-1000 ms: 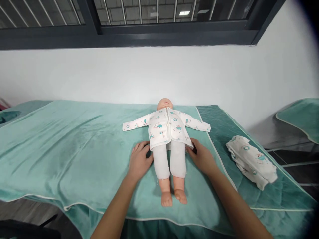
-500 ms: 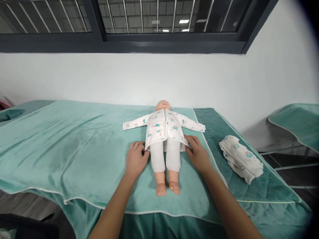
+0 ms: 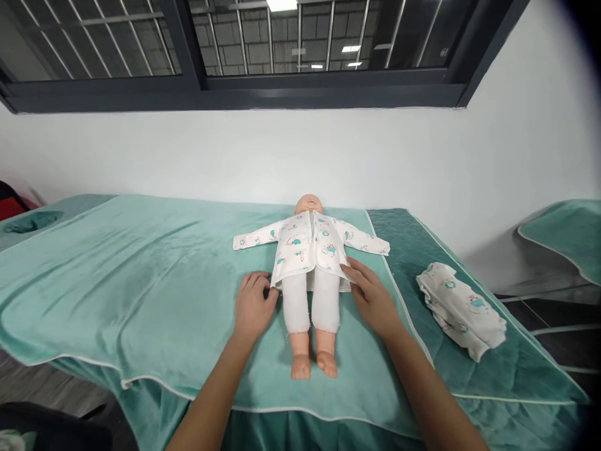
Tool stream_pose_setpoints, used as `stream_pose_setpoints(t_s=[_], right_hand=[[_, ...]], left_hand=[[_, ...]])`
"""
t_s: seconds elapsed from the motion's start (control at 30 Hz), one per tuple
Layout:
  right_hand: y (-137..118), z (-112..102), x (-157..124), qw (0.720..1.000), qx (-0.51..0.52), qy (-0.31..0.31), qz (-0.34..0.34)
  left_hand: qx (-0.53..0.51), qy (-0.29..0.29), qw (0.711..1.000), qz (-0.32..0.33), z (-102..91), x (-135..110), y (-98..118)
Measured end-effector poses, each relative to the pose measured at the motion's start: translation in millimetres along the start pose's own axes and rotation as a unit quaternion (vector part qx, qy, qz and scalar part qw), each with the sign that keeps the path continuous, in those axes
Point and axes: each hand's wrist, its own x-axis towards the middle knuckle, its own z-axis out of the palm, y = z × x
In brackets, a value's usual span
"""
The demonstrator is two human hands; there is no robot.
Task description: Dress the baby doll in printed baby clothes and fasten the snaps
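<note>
At the far left a teal towel (image 3: 117, 282) covers a bed that stands against a white wall (image 3: 188, 156), under a dark-framed window (image 3: 300, 94). The left hand (image 3: 252, 307) lies palm down on the towel just beside the doll's right thigh. Its fingers are curled close together at the left corner of the shirt (image 3: 305, 247) hem, and whether they pinch the cloth cannot be told. The doll (image 3: 310, 300) lies on its back in the middle of the towel, with its head toward the wall, its sleeves spread out to both sides, white legs straight and bare feet toward the near edge. The right hand (image 3: 373, 297) reaches in from the other side, its fingers stretched out and slightly apart, their tips resting flat on the right corner of the hem. Farther right, well apart from the doll, a folded printed garment (image 3: 462, 310) lies on the darker quilted cover.
</note>
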Motion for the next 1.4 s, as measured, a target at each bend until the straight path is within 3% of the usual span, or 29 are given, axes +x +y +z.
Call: stream_pose_setpoints(t_s=[0.1,0.17,0.27,0.33,0.4,0.47,0.57,0.67,0.77,1.03,1.2,1.4], right_hand=[[0.4,-4.0,-1.6,0.995,0.099,0.015,0.02],[0.6,-7.3,-3.0,0.974,0.221,0.017,0.051],[4.4,-9.4,-0.3,0.897,0.416,0.056,0.142],[10.6,-7.9,8.8,0.832,0.497,0.086,0.23],[18.8,-4.3,25.2,0.765,0.542,0.112,0.33],[26.9,1.4,47.1,0.699,0.562,0.142,0.418],[33.8,14.4,80.5,0.646,0.574,0.156,0.478],[32.1,29.2,101.9,0.636,0.583,0.145,0.484],[26.9,37.5,110.1,0.632,0.592,0.133,0.481],[39.0,30.1,127.9,0.651,0.597,0.126,0.452],[57.2,28.2,126.9,0.645,0.629,0.099,0.422],[57.2,29.0,125.8,0.658,0.663,0.079,0.348]], left_hand=[[-0.019,0.002,1.0,0.003,0.5,-0.7,-1.6],[-0.058,0.016,0.998,-0.013,0.1,-1.8,-3.3],[-0.165,0.044,0.982,-0.076,-1.9,-0.6,-6.6],[-0.254,0.047,0.954,-0.15,-3.6,6.2,-7.8],[-0.369,0.029,0.9,-0.23,-4.4,20.2,-6.9],[-0.499,-0.018,0.818,-0.284,-2.7,39.9,-3.6],[-0.625,-0.096,0.705,-0.322,6.1,71.9,2.5],[-0.663,-0.12,0.641,-0.368,19.2,95.8,5.0],[-0.688,-0.144,0.601,-0.381,29.7,109.7,2.8],[-0.714,-0.188,0.575,-0.353,48.8,144.9,0.5],[-0.742,-0.144,0.531,-0.383,62.5,158.7,-5.7],[-0.764,-0.142,0.519,-0.356,69.0,160.9,-17.6]])
